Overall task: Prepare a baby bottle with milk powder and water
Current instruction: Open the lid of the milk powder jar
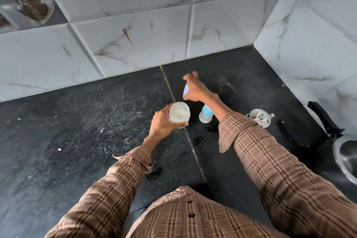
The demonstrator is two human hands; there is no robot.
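Note:
My left hand point(161, 121) grips a clear open jar point(179, 115) with pale milk powder inside, held upright just above the black counter point(87, 121). My right hand point(194, 89) reaches farther back and holds a white lid-like object point(185, 91), mostly hidden under the fingers. A baby bottle point(206, 114) with a light blue body and coloured print stands on the counter under my right forearm, just right of the jar.
A small steel kettle with a lid point(259, 118) stands to the right of the bottle. A steel pan point(345, 158) with a black handle lies at the right edge. Tiled walls close the back and right. Wet spots mark the counter near me.

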